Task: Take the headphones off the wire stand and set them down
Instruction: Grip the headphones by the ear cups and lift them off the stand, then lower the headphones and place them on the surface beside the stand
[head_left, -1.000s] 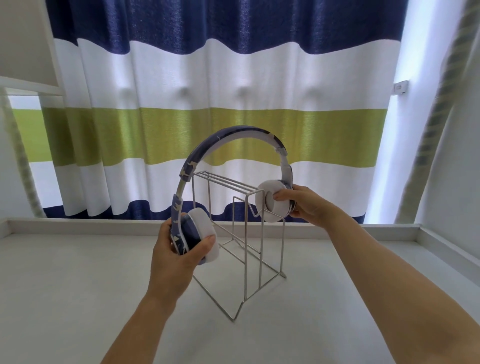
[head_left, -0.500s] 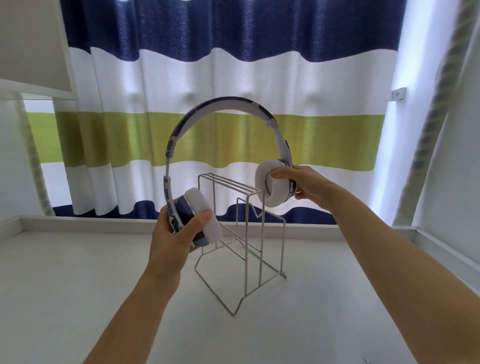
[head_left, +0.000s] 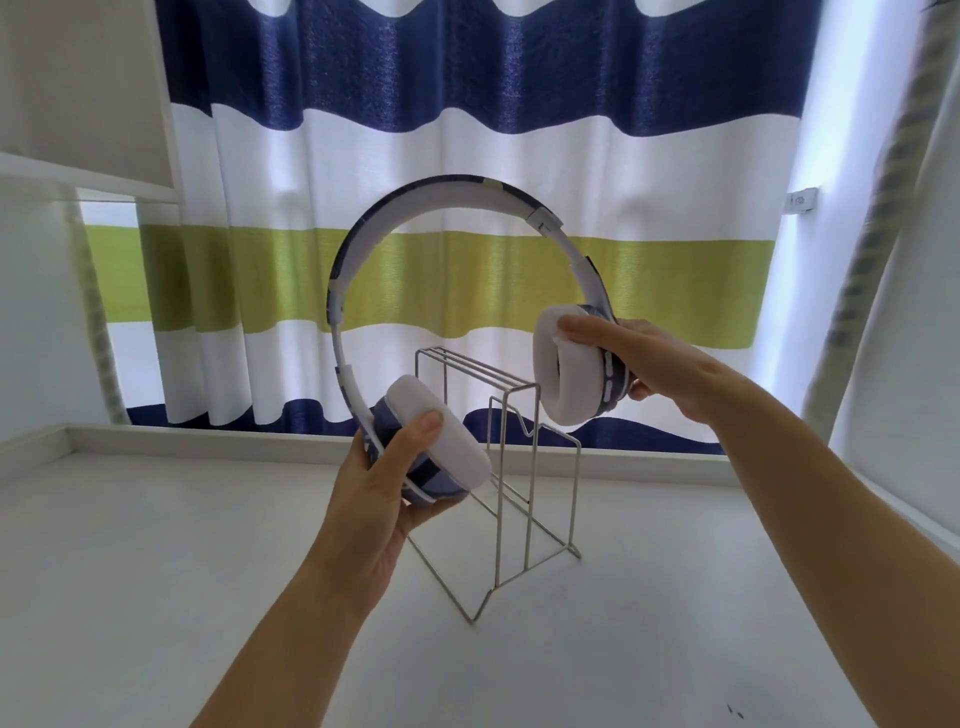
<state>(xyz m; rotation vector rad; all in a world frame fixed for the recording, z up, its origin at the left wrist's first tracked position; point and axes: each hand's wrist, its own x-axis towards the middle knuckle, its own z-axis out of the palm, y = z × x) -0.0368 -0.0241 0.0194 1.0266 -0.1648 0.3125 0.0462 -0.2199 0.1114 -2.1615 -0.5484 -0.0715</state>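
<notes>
The blue-and-white headphones (head_left: 447, 197) with white ear pads hang in the air above the wire stand (head_left: 511, 483), their headband arched high over its top bars and clear of them. My left hand (head_left: 379, 499) grips the left ear cup, low and in front of the stand's left side. My right hand (head_left: 639, 364) holds the right ear cup, up and to the right of the stand's top corner. The thin metal stand sits upright on the white surface (head_left: 156, 597).
A striped curtain (head_left: 467, 104) in blue, white and green hangs behind the stand. A low white ledge (head_left: 208, 436) runs along the back of the surface, and a raised rim (head_left: 909, 525) borders the right side. A white shelf (head_left: 88, 166) juts out at upper left.
Both hands have raised the headphones: the headband, close over the stand's top bars a second ago, is now well above them, and the ear cups have spread wider apart.
</notes>
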